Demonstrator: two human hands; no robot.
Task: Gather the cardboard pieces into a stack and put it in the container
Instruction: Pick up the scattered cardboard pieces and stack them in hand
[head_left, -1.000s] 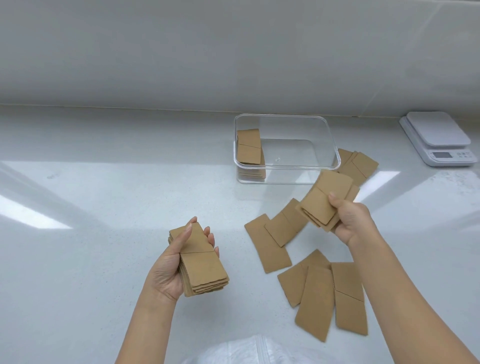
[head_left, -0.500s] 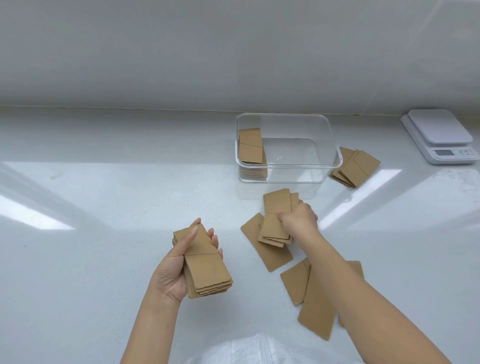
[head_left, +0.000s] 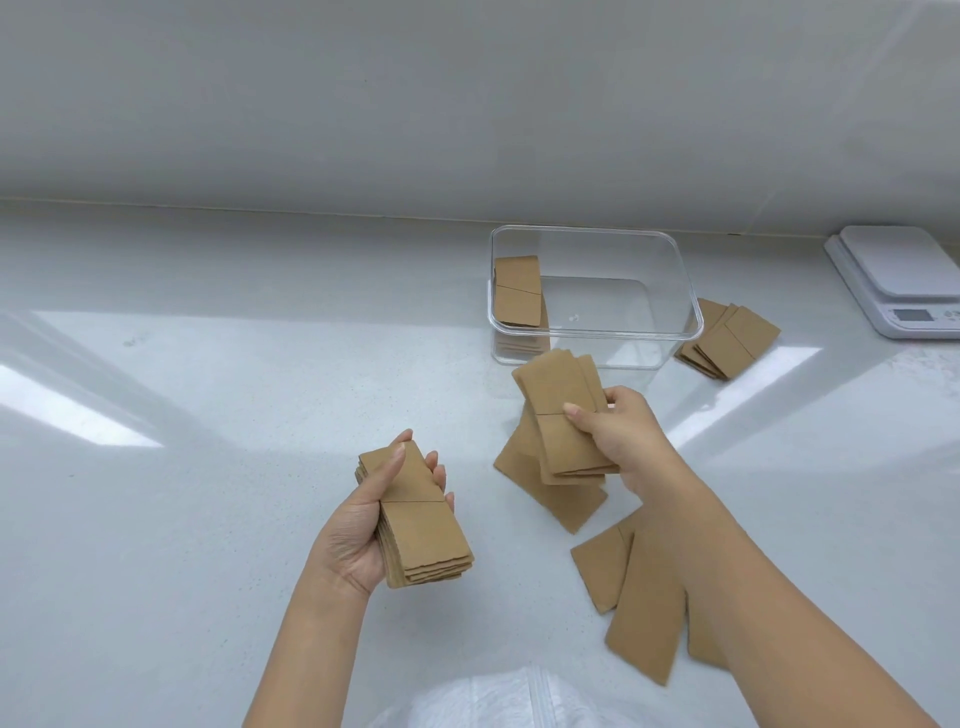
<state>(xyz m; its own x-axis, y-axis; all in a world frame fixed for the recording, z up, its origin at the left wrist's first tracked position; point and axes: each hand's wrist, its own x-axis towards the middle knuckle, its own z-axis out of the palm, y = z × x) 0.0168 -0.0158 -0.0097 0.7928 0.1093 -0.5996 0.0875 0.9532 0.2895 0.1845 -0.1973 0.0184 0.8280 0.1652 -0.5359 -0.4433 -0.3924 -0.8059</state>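
White counter (head_left: 208, 467), cardboard pieces partly gathered in 2 hands.

The left hand (head_left: 358, 525) grips a neat stack (head_left: 421, 525); the right hand (head_left: 618, 431) pinches a smaller bundle (head_left: 561, 415) above loose pieces (head_left: 644, 597). The clear container (head_left: 675, 291) behind holds a stack (head_left: 517, 299); another pile (head_left: 727, 338) lies beside it, near a scale (head_left: 898, 275).

A white counter (head_left: 208, 519) fills most of the scene, glossy, with pale bands of reflected light slanting across it at the left and right. Along its far edge it meets a plain grey-white wall (head_left: 415, 104). At the far right sits a white scale (head_left: 901, 278), flat platform on top and a small display on its near face, partly cut off by the frame edge. At the near edge, a bit of white cloth (head_left: 488, 701) shows.
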